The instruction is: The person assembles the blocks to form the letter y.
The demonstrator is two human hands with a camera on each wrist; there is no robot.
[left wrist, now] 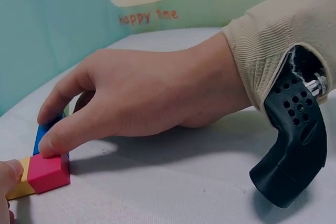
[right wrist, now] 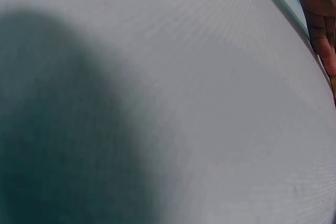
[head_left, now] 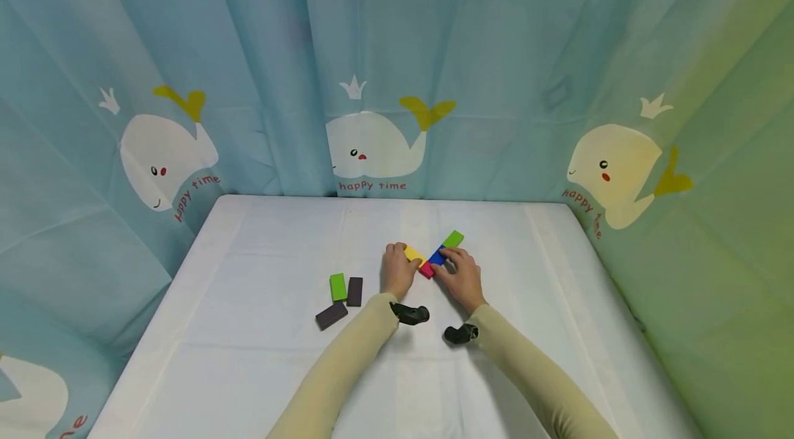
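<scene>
While the left hand (head_left: 399,272) pinches the yellow block (head_left: 413,256) and the right hand (head_left: 464,279) the blue block (head_left: 437,256), lining up seems to need soft pushes next.

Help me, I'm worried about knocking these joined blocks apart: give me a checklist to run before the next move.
1. Left hand on the yellow block: ok, fingers and thumb hold it.
2. Right hand on the blue block: ok, held between fingers and thumb.
3. Red block against the yellow block: ok, they meet in the left wrist view.
4. Red block flush with the blue block: cannot tell, the right thumb partly covers the joint.
5. Loose green block and dark blocks out of the way: ok, apart from both hands.
6. Right wrist view useful: not ok, mostly white tabletop.
</scene>
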